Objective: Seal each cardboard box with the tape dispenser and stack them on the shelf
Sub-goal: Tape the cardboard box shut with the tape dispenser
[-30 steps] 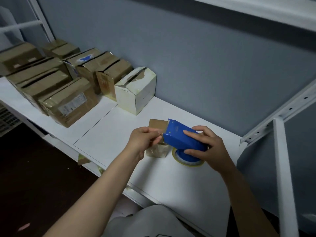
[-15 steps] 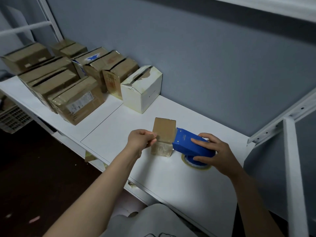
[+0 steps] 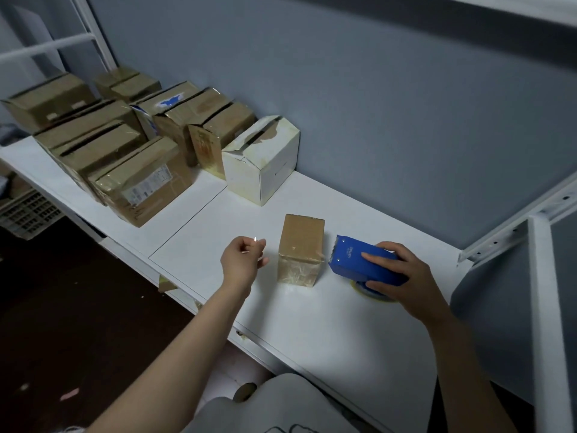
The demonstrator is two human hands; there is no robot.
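Observation:
A small brown cardboard box (image 3: 300, 249) stands upright on the white shelf board (image 3: 312, 320), its lower front glossy with clear tape. My left hand (image 3: 242, 260) hovers a short way left of it, not touching, fingers loosely curled. A small shiny glint sits at its fingertips; whether that is tape is unclear. My right hand (image 3: 402, 279) grips the blue tape dispenser (image 3: 359, 260) just right of the box. The dispenser's toothed edge points at the box, and its tape roll (image 3: 363, 289) rests on the board.
Several brown cardboard boxes (image 3: 140, 185) and a worn white box (image 3: 260, 160) are lined up at the back left of the shelf along the grey wall. A white shelf upright (image 3: 548, 323) rises at the right. A crate (image 3: 28, 210) sits on the dark floor at the left.
My left hand has let go of the box and drawn back to the left. The dispenser has pulled away from the box to the right, and the box now stands alone.

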